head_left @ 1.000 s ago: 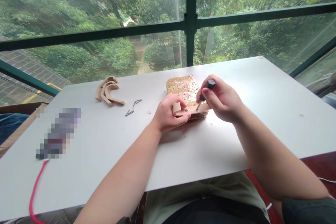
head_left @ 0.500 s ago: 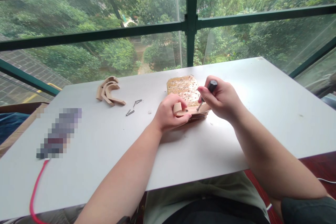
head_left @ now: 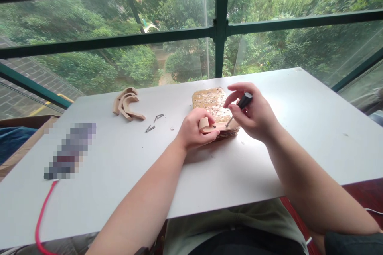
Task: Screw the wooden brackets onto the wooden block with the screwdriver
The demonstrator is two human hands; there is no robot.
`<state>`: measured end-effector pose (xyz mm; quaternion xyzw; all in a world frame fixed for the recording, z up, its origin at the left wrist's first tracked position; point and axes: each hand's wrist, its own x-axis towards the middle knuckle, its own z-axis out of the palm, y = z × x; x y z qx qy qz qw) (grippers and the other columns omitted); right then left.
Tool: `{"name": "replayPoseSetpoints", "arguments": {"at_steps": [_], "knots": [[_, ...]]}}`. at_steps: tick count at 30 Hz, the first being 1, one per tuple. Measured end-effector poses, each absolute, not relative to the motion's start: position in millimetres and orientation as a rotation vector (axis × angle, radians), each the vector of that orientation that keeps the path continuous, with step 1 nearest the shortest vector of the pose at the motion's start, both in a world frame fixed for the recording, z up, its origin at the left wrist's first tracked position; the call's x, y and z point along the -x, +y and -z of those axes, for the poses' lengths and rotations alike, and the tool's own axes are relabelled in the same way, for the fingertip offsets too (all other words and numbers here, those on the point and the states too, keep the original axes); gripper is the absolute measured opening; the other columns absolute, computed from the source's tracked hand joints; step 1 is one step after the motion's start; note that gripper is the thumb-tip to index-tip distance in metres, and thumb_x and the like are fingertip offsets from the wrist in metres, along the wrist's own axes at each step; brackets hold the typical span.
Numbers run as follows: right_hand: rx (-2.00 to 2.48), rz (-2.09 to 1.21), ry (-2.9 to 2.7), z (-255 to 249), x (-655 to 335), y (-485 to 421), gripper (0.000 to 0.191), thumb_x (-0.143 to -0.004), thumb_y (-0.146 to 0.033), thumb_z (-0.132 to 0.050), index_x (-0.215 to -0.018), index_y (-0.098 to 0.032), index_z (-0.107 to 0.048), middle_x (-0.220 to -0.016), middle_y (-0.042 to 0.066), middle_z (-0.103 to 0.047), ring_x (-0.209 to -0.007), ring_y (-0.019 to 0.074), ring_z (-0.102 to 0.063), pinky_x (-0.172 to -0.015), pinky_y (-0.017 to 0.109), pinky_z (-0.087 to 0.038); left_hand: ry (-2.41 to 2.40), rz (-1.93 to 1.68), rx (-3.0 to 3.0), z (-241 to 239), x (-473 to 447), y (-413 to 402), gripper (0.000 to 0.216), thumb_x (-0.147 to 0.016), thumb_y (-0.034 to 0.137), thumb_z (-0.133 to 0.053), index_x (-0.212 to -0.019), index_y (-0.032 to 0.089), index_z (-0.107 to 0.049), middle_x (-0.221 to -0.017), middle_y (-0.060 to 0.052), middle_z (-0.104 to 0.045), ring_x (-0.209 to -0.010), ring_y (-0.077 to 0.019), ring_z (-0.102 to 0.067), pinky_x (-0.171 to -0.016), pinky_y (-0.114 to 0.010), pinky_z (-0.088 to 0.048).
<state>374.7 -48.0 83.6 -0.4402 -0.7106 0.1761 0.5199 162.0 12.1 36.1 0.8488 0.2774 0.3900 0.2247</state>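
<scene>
My left hand (head_left: 193,130) grips a pale wooden hook (head_left: 204,124), with the fingers behind it and the thumb along its near side. The hook lies on the front part of a worn, pitted block (head_left: 209,97) with layered, rough sides. A dark screw hole or head shows in the hook beside my thumb. In my right hand (head_left: 259,113) is a screwdriver (head_left: 246,100) with a black handle, tilted to the right. Its tip meets the hook at a second screw point. The index and other fingers are loosened from the handle, while the thumb stays against it.
Several curved wooden hooks (head_left: 127,103) lie in a pile on the white table (head_left: 134,179) at the back left. Loose screws (head_left: 154,123) lie between them and my left hand. A pixelated object (head_left: 70,151) with a red cable (head_left: 43,211) is at the left.
My right fingers have loosened and spread from the screwdriver's handle, which leans slightly further right. The left hand keeps its hold on the hook. The whole view has shifted slightly.
</scene>
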Motion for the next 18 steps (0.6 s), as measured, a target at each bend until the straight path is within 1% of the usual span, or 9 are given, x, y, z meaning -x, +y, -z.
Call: {"name": "replayPoseSetpoints", "arguments": {"at_steps": [2,3,6,8,10,12,14,16,18], "knots": [[1.029,-0.441,-1.689,-82.1,-375.4,-47.7,0.054,-0.092,-0.022,-0.063,-0.141,-0.028,-0.041,-0.092,0.0,-0.068,-0.055,0.0113,-0.049,-0.054,0.03,-0.043,0.769,-1.077,-2.339,-36.1,-162.2,12.1,0.023,-0.071,0.028,-0.079,-0.084,0.022,-0.061,-0.085,-0.001,-0.065,-0.083,-0.0192,-0.062,-0.079,-0.035,-0.052],[1.018,-0.447,-1.683,-81.6,-375.7,-47.4,0.059,-0.092,-0.022,-0.064,-0.144,-0.029,-0.037,-0.091,0.0,-0.067,-0.055,0.0119,-0.048,-0.053,0.031,-0.043,0.769,-1.076,-2.339,-36.1,-162.3,12.1,0.023,-0.071,0.028,-0.079,-0.084,0.022,-0.062,-0.085,-0.001,-0.065,-0.083,-0.0193,-0.062,-0.079,-0.035,-0.052],[0.991,-0.439,-1.657,-81.6,-375.9,-46.6,0.067,-0.09,-0.025,-0.068,-0.147,-0.032,-0.034,-0.09,-0.001,-0.064,-0.055,0.0126,-0.047,-0.053,0.032,-0.043,0.766,-1.078,-2.338,-35.9,-162.3,12.2,0.023,-0.07,0.027,-0.079,-0.084,0.022,-0.062,-0.084,-0.001,-0.065,-0.082,-0.0193,-0.062,-0.079,-0.035,-0.052],[0.965,-0.468,-1.669,-82.9,-375.9,-46.8,0.059,-0.09,-0.027,-0.069,-0.142,-0.031,-0.04,-0.087,-0.001,-0.064,-0.058,0.0132,-0.051,-0.056,0.032,-0.045,0.771,-1.077,-2.338,-35.8,-162.2,12.0,0.023,-0.07,0.027,-0.079,-0.084,0.022,-0.061,-0.084,-0.001,-0.065,-0.082,-0.0193,-0.062,-0.079,-0.035,-0.052],[0.926,-0.519,-1.692,-84.7,-375.9,-47.8,0.039,-0.093,-0.03,-0.066,-0.129,-0.028,-0.051,-0.081,-0.001,-0.063,-0.064,0.0149,-0.058,-0.062,0.033,-0.048,0.78,-1.072,-2.339,-35.8,-162.1,11.9,0.023,-0.07,0.027,-0.079,-0.084,0.022,-0.061,-0.085,-0.001,-0.065,-0.083,-0.0195,-0.063,-0.079,-0.035,-0.052],[0.893,-0.554,-1.699,-86.4,-376.2,-49.6,0.02,-0.097,-0.035,-0.06,-0.114,-0.025,-0.056,-0.075,-0.001,-0.062,-0.069,0.0161,-0.062,-0.067,0.033,-0.05,0.786,-1.065,-2.342,-35.9,-162.1,11.9,0.024,-0.07,0.028,-0.079,-0.084,0.022,-0.061,-0.085,-0.001,-0.065,-0.083,-0.0197,-0.063,-0.079,-0.035,-0.053],[0.882,-0.587,-1.679,-87.4,-376.9,-51.7,0.018,-0.1,-0.038,-0.053,-0.11,-0.024,-0.057,-0.075,0.0,-0.063,-0.072,0.0169,-0.062,-0.068,0.033,-0.049,0.782,-1.063,-2.344,-36.1,-162.2,11.9,0.024,-0.07,0.028,-0.079,-0.083,0.022,-0.061,-0.085,-0.001,-0.065,-0.083,-0.0198,-0.063,-0.079,-0.035,-0.053],[0.875,-0.631,-1.658,-87.9,-377.7,-53.7,0.022,-0.1,-0.039,-0.048,-0.112,-0.024,-0.057,-0.08,0.002,-0.064,-0.076,0.018,-0.062,-0.066,0.033,-0.048,0.774,-1.065,-2.348,-36.2,-162.3,12.1,0.024,-0.07,0.028,-0.079,-0.084,0.022,-0.061,-0.085,-0.001,-0.065,-0.083,-0.0196,-0.063,-0.079,-0.035,-0.053],[0.871,-0.655,-1.65,-88.3,-378.1,-54.9,0.024,-0.098,-0.035,-0.045,-0.116,-0.024,-0.058,-0.083,0.003,-0.065,-0.078,0.0187,-0.063,-0.065,0.032,-0.048,0.767,-1.072,-2.353,-36.2,-162.4,12.2,0.023,-0.07,0.028,-0.079,-0.083,0.022,-0.061,-0.085,-0.001,-0.065,-0.083,-0.0193,-0.062,-0.079,-0.035,-0.052]]}}
